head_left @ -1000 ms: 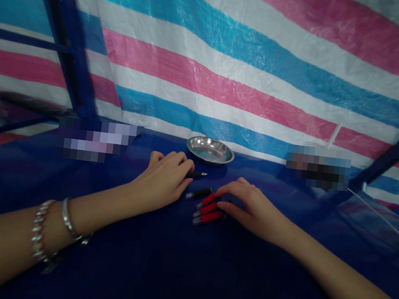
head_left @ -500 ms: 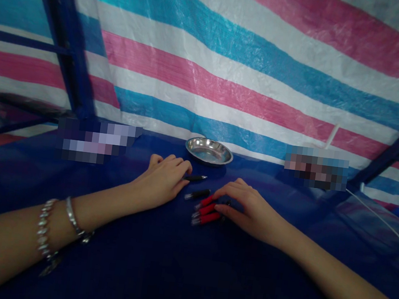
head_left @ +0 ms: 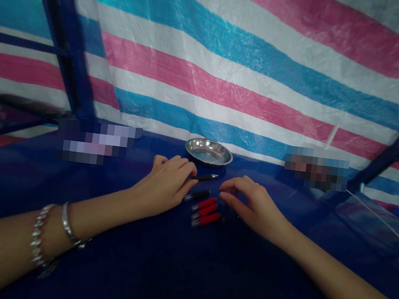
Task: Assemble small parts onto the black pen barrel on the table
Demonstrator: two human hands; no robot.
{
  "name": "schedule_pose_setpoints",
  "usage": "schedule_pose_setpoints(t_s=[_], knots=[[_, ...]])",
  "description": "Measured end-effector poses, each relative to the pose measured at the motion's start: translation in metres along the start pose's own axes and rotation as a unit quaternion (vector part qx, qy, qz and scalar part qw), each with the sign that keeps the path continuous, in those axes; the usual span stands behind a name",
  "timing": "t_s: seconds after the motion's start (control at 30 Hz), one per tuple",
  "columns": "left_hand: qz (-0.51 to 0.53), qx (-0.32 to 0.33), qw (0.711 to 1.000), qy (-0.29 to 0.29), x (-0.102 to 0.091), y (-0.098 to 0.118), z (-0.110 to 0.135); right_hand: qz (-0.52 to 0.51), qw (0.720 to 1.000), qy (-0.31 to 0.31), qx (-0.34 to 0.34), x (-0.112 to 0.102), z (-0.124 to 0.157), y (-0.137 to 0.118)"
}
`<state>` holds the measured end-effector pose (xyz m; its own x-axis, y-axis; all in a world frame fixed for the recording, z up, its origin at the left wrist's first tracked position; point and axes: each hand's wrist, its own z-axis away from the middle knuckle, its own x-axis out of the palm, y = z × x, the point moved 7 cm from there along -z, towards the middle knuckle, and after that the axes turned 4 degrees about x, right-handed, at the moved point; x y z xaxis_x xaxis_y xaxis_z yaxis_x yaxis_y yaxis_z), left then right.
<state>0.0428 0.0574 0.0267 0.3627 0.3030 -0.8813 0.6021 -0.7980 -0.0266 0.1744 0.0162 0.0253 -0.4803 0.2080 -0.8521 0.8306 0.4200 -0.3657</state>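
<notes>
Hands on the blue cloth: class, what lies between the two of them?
In the head view, a black pen and three red-gripped pens lie side by side between the left hand and right hand. Another black pen sits at the left fingertips.
</notes>
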Motion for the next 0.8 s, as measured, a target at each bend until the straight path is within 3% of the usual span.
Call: schedule_pose_setpoints(t_s=[0.2,0.43,0.63,0.8], knots=[[0.031,0.054,0.998,0.016,-0.010,0.019,0.003,-0.039,0.998,0.029,0.028,-0.003,-0.002,0.004],[0.038,0.054,0.996,0.063,-0.022,0.024,0.002,-0.043,0.997,0.032,0.055,-0.004,-0.001,0.008],[0.040,0.080,0.992,0.093,-0.029,0.030,0.005,-0.065,0.997,-0.016,-0.028,-0.002,-0.001,-0.009],[0.034,0.063,0.996,0.059,-0.023,0.027,0.003,-0.083,0.996,-0.011,-0.040,-0.003,0.000,-0.011]])
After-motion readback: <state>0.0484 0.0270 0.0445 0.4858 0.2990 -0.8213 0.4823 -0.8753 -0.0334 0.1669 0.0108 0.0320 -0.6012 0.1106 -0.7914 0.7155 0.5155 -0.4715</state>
